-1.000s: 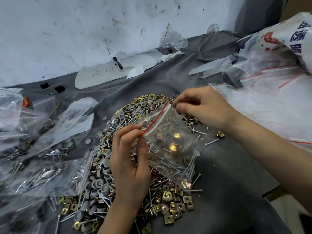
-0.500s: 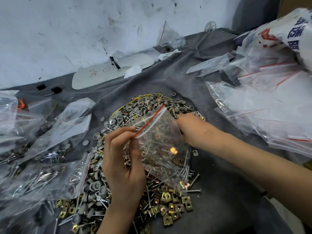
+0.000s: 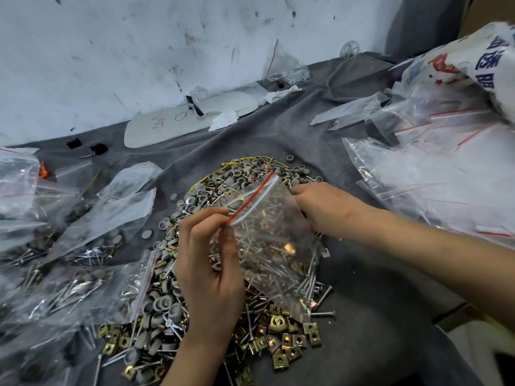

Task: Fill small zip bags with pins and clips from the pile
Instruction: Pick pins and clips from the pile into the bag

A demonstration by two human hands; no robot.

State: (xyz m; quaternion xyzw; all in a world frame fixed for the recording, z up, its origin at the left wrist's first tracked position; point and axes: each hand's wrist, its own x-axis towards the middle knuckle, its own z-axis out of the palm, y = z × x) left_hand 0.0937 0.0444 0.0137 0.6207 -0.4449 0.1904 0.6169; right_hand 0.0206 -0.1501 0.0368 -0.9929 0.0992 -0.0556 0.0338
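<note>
Your left hand (image 3: 211,274) pinches the zip bag (image 3: 267,246) at the near corner of its mouth. The thumb presses the near face and the forefinger and middle finger curl over the red zip strip (image 3: 250,199). From those fingertips the strip runs up and away to the right, ending just beside your right hand's knuckles. The bag's long axis slants from that mouth down to the right and towards you. Its closed bottom rests on the pile (image 3: 217,190), below and right of your left thumb, with screws and brass clips inside.

Your right hand (image 3: 320,207) sits at the far corner of the mouth. Its fingers curl down behind the plastic, so you cannot tell whether they grip anything.

Square brass clips (image 3: 287,341) lie just right of your left wrist. Filled bags (image 3: 106,218) lie left of your left fingers on the grey cloth (image 3: 376,344).
</note>
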